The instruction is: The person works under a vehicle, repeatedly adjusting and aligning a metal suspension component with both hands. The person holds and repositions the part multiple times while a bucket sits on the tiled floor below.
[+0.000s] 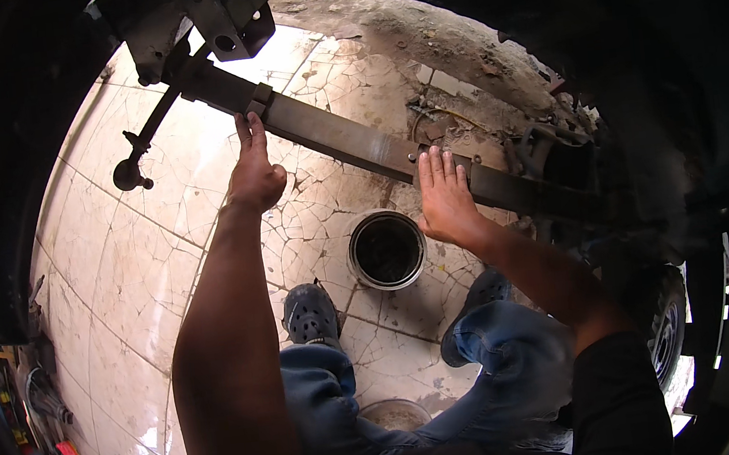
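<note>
A long, flat, dark metal bar that looks like a leaf spring (339, 137) runs from the upper left down to the right. My left hand (254, 172) reaches up to it, two fingers stretched out against a metal clip (259, 99) around the bar; its other fingers are curled, with nothing seen in them. Farther right, my right hand (447, 196) rests its outstretched fingers on the bar, beside a plate with bolt heads (475, 160). What lies beneath the right palm is hidden.
Below the bar, an open round tin (387, 250) with a dark inside stands on cracked tiles between my feet. A metal bracket (223, 20) and a ball-ended rod (139, 149) are at upper left. Tools (46, 412) lie lower left; a wheel (668, 329) stands right.
</note>
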`<state>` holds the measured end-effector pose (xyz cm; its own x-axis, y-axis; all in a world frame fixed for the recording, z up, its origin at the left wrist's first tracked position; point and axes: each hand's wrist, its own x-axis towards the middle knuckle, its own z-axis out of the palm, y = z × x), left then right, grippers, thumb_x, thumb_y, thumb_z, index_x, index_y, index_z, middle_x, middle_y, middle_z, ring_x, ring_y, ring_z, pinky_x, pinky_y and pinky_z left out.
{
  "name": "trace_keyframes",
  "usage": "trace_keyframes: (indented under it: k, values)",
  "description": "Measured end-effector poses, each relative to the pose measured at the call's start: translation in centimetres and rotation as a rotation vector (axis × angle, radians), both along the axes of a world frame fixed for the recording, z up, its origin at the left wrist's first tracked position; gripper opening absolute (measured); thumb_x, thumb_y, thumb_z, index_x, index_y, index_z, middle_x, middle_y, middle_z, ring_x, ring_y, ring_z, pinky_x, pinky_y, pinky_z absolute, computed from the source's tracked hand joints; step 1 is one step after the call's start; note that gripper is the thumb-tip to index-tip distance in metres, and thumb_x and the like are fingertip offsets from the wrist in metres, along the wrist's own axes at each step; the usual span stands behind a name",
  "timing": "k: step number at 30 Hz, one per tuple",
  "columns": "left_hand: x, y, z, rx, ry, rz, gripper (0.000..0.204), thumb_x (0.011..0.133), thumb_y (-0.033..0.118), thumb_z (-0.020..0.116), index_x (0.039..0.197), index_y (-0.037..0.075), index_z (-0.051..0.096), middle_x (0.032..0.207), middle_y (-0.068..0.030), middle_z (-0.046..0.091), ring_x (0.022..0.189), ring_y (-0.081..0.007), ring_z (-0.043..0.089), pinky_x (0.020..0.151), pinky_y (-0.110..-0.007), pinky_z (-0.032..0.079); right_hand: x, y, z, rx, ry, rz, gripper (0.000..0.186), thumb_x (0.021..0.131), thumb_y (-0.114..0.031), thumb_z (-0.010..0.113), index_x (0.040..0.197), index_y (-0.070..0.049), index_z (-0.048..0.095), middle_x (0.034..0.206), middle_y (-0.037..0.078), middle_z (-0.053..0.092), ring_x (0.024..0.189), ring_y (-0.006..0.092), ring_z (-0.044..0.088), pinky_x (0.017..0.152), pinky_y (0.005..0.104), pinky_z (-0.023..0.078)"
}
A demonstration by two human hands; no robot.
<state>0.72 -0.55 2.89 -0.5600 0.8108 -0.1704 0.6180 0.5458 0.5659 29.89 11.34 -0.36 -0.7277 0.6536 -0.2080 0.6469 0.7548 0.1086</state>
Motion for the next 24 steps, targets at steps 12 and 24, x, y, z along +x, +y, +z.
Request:
trace_keyframes:
  k: [12,24]
  values:
    - [-0.9,-0.2,-1.9,0.074,0.049,-0.023,0.099,0.079,0.005,0.053,0.159,0.012,-0.005,0.165,-0.0139,-0.013,0.127,-0.0377,0.055,0.092,-0.038,0.054,-0.1,0.1,-0.5,-0.012,0.000,-0.020,0.107,0.077,-0.025,0.072,0.155,0.007,0.005,0.161,0.030,0.010,0.149,0.0458,0.014,0.119,0.0565,0.019]
    - [-0.6,0.0,-0.9,0.064,0.025,-0.039,0.096,0.081,0.000,0.053,0.158,0.006,-0.005,0.164,-0.0184,-0.015,0.145,-0.0325,0.033,0.099,-0.032,0.050,0.9,-0.5,-0.3,-0.018,-0.007,0.047,0.109,0.076,-0.029,0.074,0.153,0.010,0.008,0.160,0.032,0.012,0.147,0.0486,0.018,0.117,0.0588,0.022]
